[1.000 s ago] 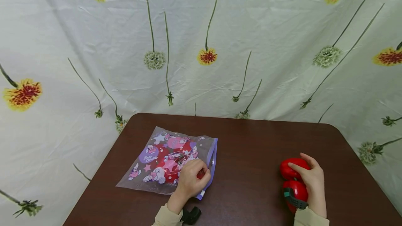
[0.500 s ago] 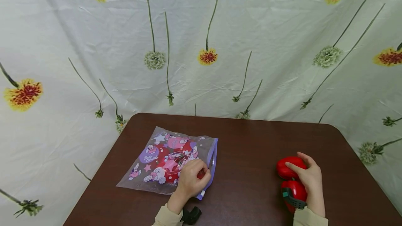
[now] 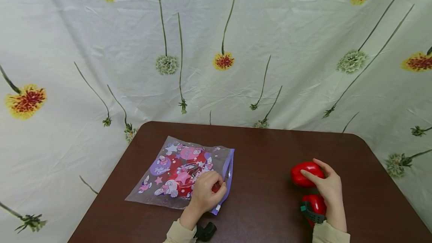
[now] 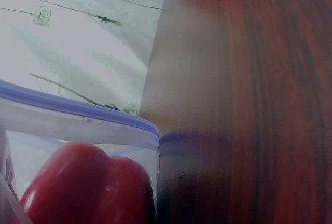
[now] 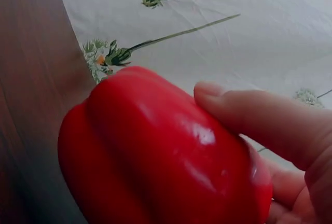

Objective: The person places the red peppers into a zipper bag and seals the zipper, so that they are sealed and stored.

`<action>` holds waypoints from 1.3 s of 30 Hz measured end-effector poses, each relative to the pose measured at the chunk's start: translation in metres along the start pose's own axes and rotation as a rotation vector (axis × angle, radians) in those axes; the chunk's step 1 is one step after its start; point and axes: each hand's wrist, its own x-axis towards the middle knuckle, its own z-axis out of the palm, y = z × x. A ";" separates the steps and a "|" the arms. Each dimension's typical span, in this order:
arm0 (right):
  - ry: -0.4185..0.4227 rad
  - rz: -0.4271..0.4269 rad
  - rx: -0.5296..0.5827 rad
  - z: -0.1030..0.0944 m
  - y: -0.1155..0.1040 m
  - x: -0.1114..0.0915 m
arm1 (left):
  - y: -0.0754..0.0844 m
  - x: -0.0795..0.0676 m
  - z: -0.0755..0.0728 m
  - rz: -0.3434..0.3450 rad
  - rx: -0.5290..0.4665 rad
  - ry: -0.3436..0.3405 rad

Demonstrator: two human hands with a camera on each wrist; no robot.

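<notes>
A clear zip bag [image 3: 148,192] with pink and purple cartoon prints lies on the left of the table, its purple zip edge [image 3: 229,171] facing right. Red bell peppers [image 4: 88,193] show inside through the plastic. My left hand [image 3: 205,192], fingers curled, grips the bag at its mouth; its fingertips are hidden. On the right, my right hand [image 3: 330,186] holds a red bell pepper [image 3: 305,174] between thumb and fingers, seen close in the right wrist view. A second red bell pepper [image 3: 316,202] sits under the right wrist, partly covered by the wrist strap.
The dark brown table [image 3: 263,183] stretches between the bag and the right hand. A white floral cloth [image 3: 249,29] hangs behind the table. A black wrist device [image 3: 206,231] shows by the left sleeve.
My right hand has moved left and slightly away from me with the bell pepper, which now stands apart from the second one. The left hand and bag stay put.
</notes>
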 end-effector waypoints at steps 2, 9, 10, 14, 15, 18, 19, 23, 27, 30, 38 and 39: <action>-0.002 -0.009 0.014 0.002 -0.002 0.000 | 0.000 0.000 0.000 0.000 0.000 0.000; -0.030 -0.039 0.037 0.007 -0.012 -0.004 | 0.000 0.000 0.000 0.008 0.003 0.005; -0.036 -0.044 0.040 0.008 -0.013 -0.004 | 0.000 0.000 0.000 0.008 0.002 0.005; -0.069 -0.062 0.051 0.013 -0.018 -0.007 | 0.000 -0.001 0.000 0.006 0.004 0.005; -0.077 -0.066 0.057 0.014 -0.020 -0.007 | 0.000 -0.001 0.000 0.007 0.003 0.007; -0.104 -0.073 0.079 0.020 -0.023 -0.008 | 0.000 0.000 0.000 0.010 0.003 0.012; -0.112 -0.075 0.086 0.022 -0.023 -0.008 | 0.000 0.000 0.000 0.011 0.003 0.012; -0.140 -0.085 0.128 0.031 -0.026 -0.008 | 0.000 0.000 0.000 0.010 0.002 0.006; -0.141 -0.088 0.168 0.042 -0.029 -0.010 | -0.001 0.000 0.000 0.015 0.000 0.010; -0.139 -0.081 0.207 0.052 -0.031 -0.010 | 0.000 0.000 0.000 0.010 0.001 0.007; -0.156 -0.085 0.299 0.077 -0.035 -0.013 | 0.002 0.001 -0.001 -0.006 0.000 -0.003; -0.158 -0.088 0.308 0.079 -0.035 -0.013 | 0.001 0.001 -0.001 -0.004 0.000 -0.002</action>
